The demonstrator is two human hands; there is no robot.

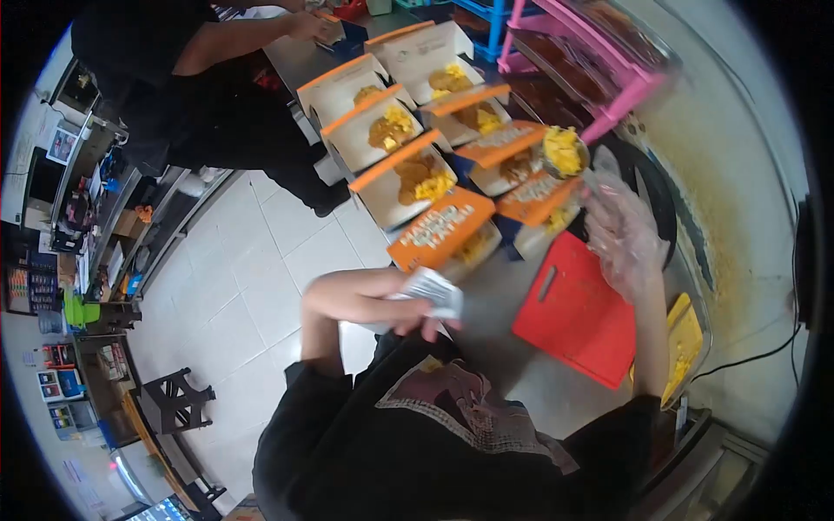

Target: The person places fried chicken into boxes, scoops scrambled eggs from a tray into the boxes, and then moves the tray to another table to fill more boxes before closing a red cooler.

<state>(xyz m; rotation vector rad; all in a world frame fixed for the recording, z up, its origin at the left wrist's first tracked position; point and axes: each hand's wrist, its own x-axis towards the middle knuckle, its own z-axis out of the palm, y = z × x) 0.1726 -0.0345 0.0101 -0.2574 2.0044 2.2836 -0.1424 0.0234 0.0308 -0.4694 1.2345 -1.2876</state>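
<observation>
My right hand, in a clear plastic glove, grips a small round metal scoop heaped with yellow scrambled-egg-like pieces. It is raised over the right edge of the open food boxes. My left hand is closed on a small white printed packet, close to my body. Several white boxes with orange lids stand in two rows; a near-left box holds brown food and yellow pieces. The nearest orange lid carries white lettering and partly hides the food behind it.
A red cutting board lies on the metal table below my right hand. Beside it are a yellow board and a round black tray. A pink rack stands behind. Another person's arm reaches in at upper left.
</observation>
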